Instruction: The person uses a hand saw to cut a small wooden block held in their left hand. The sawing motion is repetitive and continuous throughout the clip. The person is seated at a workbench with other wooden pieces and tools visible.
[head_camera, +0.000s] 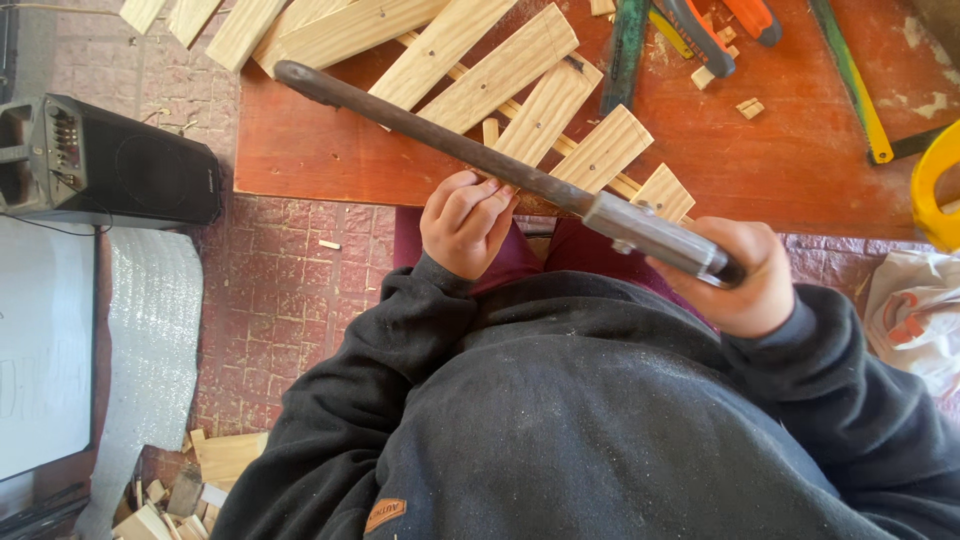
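Diagonally across the red-brown desk (330, 150) runs a long dark file (450, 140), its grey handle end wrapped in the fist of the right hand (745, 275) near the desk's front edge. Its tip reaches up and left over a fan of pale wooden slats (545, 110) joined on thin strips. Just beneath the file's middle, the left hand (465, 220) curls its fingers closed against the slat edge, touching the file's underside.
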